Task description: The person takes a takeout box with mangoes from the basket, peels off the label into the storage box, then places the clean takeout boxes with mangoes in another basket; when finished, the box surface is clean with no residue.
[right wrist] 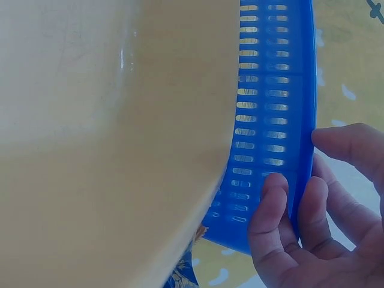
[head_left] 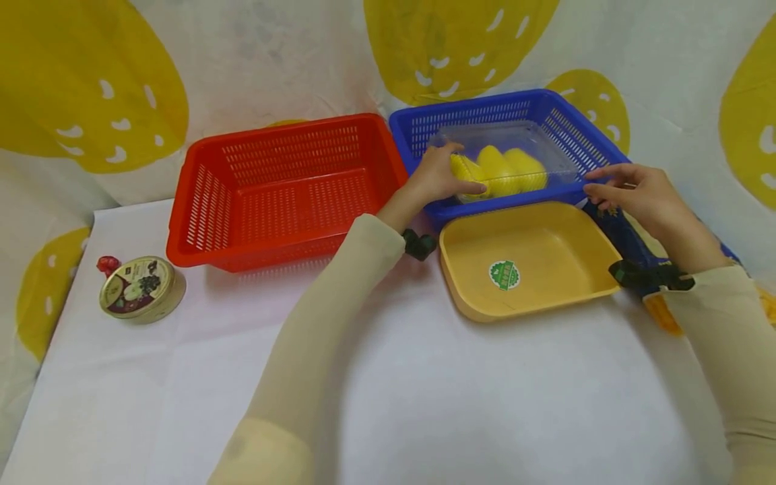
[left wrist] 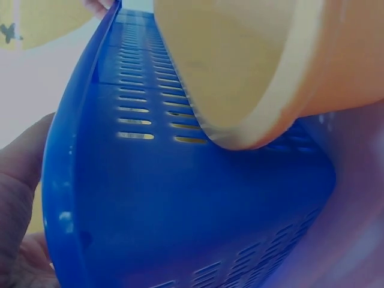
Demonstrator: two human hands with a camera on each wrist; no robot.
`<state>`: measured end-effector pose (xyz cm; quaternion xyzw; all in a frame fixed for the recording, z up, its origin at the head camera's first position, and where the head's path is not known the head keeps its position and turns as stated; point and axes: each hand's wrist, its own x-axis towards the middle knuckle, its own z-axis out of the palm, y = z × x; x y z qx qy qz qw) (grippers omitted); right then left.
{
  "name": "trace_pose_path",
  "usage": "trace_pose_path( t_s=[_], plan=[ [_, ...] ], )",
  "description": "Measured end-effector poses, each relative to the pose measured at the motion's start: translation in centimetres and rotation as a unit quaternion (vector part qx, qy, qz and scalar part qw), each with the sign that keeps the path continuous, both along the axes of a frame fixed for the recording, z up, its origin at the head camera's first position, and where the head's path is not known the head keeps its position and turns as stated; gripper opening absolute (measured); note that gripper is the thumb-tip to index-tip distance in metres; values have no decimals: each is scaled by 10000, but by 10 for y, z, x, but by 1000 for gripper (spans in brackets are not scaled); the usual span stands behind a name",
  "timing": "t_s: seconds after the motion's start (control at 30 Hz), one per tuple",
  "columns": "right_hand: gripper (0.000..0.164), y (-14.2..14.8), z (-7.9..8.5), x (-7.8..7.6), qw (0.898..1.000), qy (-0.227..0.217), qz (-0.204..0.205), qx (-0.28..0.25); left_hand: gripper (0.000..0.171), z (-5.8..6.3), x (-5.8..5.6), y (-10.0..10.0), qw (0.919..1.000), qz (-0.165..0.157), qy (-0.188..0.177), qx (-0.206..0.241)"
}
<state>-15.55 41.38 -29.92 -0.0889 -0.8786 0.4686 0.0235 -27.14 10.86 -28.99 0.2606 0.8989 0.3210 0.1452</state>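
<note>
A clear plastic box (head_left: 560, 155) lies tilted in the blue basket (head_left: 445, 214). Yellow rounded pieces (head_left: 500, 165) with ribbed lower parts show through its wall. At the box's left end, my left hand (head_left: 439, 176) holds it, thumb along the front side. The left wrist view shows only part of that hand (left wrist: 18, 198) behind the basket's rim. By the basket's right front corner is my right hand (head_left: 645, 195), fingers loosely bent. In the right wrist view its fingertips (right wrist: 273, 189) lie at the basket's rim and outer wall.
A yellow tray (head_left: 545, 259) with a green sticker stands against the blue basket's front. Left of that basket is a red basket (head_left: 303, 202). A round tin (head_left: 139, 289) and a small red item (head_left: 108, 264) sit farther left. Dark blue packaging (head_left: 621, 236) lies under the right arm.
</note>
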Motion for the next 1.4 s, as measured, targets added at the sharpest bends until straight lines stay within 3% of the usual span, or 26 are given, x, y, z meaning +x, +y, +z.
trace_pose_path(
  t_s=[0.27, 0.53, 0.67, 0.87, 1.07, 1.23, 1.4],
  plan=[
    [13, 0, 1, 1, 10000, -62, -17, -56, 76, -2, 1, 3, 9973, -381, 437, -441],
    [16, 3, -3, -2, 10000, 73, 43, -8, 69, -10, 4, 9, 9890, -462, 1031, -960],
    [15, 4, -3, -3, 9997, 190, 128, -55, 68, -12, 5, 10, 9871, -415, 1178, -1004],
    [15, -1, -3, -6, 9990, 292, 328, 10, 61, -14, 11, 3, 9922, -362, 1050, -560],
    [14, -10, 3, -8, 9981, 345, 481, -165, 51, -16, 25, -11, 9917, -356, 1220, 202],
    [13, -13, 17, 0, 9985, 288, 385, -267, 43, -10, 36, -15, 9838, -329, 1514, 899],
    [15, -27, 27, 9, 9991, 235, 362, -13, 35, 1, 49, -24, 9722, -421, 1873, 1339]
  ],
)
